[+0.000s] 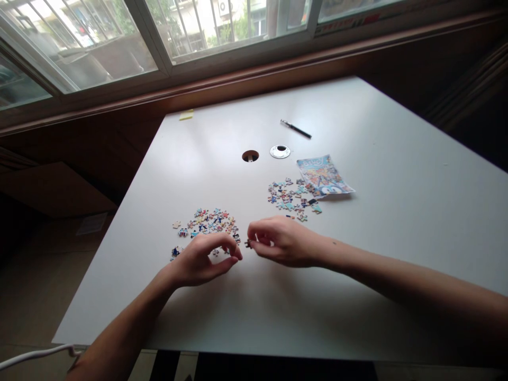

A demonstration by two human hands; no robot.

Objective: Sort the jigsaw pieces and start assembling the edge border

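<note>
My right hand [281, 241] pinches a small dark jigsaw piece [248, 243] between thumb and forefinger, just above the white table. Facing it, my left hand [208, 258] is curled, its thumb and forefinger tips meeting. Anything between those tips is too small to make out. Behind and partly under the left hand lies a loose pile of colourful jigsaw pieces [210, 219]. Another pile of jigsaw pieces [288, 198] spreads beyond the right hand, some against a printed picture sheet [323, 174].
The white table [397, 211] stands against a window wall. Toward its far side are a black pen [296, 128], a round cable hole [250, 156], a silver ring-shaped cover [280, 152] and a yellow sticky note [186, 115]. A white cable [35, 353] runs at the lower left.
</note>
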